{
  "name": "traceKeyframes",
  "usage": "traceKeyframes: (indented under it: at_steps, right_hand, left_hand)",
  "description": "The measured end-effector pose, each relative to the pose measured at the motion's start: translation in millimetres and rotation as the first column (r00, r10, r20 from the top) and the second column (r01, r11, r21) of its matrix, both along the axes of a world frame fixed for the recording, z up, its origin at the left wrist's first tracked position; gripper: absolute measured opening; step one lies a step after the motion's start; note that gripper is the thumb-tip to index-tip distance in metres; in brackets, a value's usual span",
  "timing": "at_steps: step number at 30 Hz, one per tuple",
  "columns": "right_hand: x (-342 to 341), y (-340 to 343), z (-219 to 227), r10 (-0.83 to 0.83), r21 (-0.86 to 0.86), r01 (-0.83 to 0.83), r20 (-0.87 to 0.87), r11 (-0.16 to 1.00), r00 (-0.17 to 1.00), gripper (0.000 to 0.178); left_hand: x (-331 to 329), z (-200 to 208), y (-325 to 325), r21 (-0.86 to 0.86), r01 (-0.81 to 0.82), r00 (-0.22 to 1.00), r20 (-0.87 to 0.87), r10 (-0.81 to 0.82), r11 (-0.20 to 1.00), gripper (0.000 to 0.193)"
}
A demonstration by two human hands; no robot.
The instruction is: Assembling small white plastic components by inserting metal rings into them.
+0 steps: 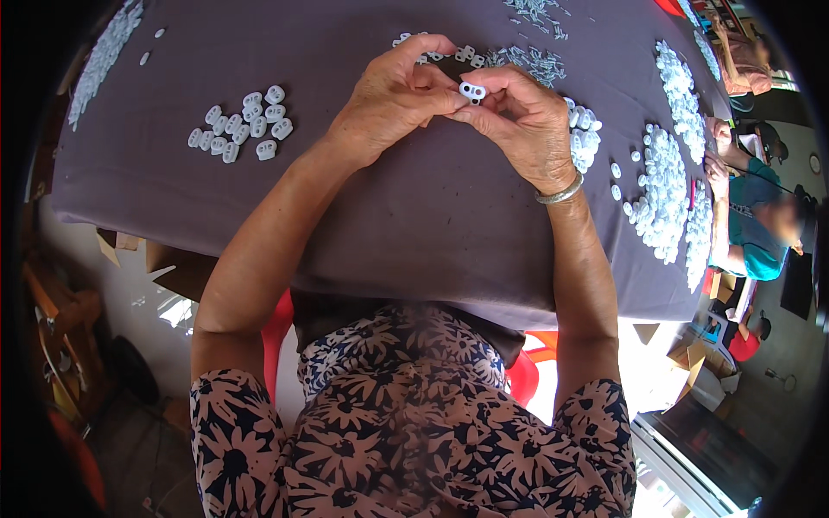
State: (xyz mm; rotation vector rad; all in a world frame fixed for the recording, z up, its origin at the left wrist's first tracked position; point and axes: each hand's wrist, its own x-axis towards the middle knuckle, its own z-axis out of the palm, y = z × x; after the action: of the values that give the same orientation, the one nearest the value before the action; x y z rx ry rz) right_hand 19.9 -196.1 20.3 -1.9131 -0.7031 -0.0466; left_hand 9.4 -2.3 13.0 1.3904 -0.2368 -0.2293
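Note:
Above the far middle of the table, both hands meet at a small white plastic piece (471, 90) with two dark round holes on its face. My right hand (527, 121) pinches it between thumb and forefinger. From the other side, my left hand (401, 99) has its thumb and bent fingers closed against the piece's left edge; its forefinger arches above. Just beyond the hands lie similar white pieces (467, 56) and a scatter of small, thin, shiny pins (537, 66). Partly hidden by my right hand is a heap of white plastic parts (585, 142).
A group of white two-hole pieces (250, 121) lies left on the dark tablecloth (414, 224). Large heaps of white parts (661, 190) cover the right side; another pile (104, 60) sits far left. A co-worker in a teal shirt (756, 224) works at the right edge.

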Motion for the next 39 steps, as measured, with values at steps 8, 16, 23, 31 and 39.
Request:
traceKeyframes:
  at_steps: [8, 16, 23, 31, 39]
  right_hand:
    - [-1.7, 2.8, 3.4, 0.017, -0.002, -0.017, 0.227, 1.0, 0.974, 0.032]
    - [-8.6, 9.4, 3.4, -0.059, -0.13, 0.106, 0.317, 0.986, 0.947, 0.034]
    - [-5.3, 5.1, 1.5, 0.089, -0.372, 0.113, 0.484, 0.921, 0.871, 0.023]
    - [-14.2, 6.6, -1.6, 0.081, -0.345, 0.104, 0.483, 0.933, 0.872, 0.035]
    - [-14.4, 1.0, -4.9, 0.155, -0.345, 0.053, 0.549, 0.937, 0.822, 0.01]
  left_hand:
    - [3.8, 7.8, 5.6, -0.042, 0.098, 0.994, -0.035, -0.099, 0.994, 0.04]
    - [1.3, 2.2, 1.8, -0.029, 0.086, 0.996, 0.0, -0.086, 0.996, 0.038]
    - [2.1, 3.2, 4.4, -0.064, 0.15, 0.988, -0.024, -0.152, 0.987, 0.037]
    - [-3.6, 4.2, 4.6, -0.266, 0.243, 0.954, -0.109, -0.279, 0.933, 0.036]
    - [-4.4, 6.6, -1.4, -0.273, 0.271, 0.923, -0.198, -0.33, 0.923, 0.044]
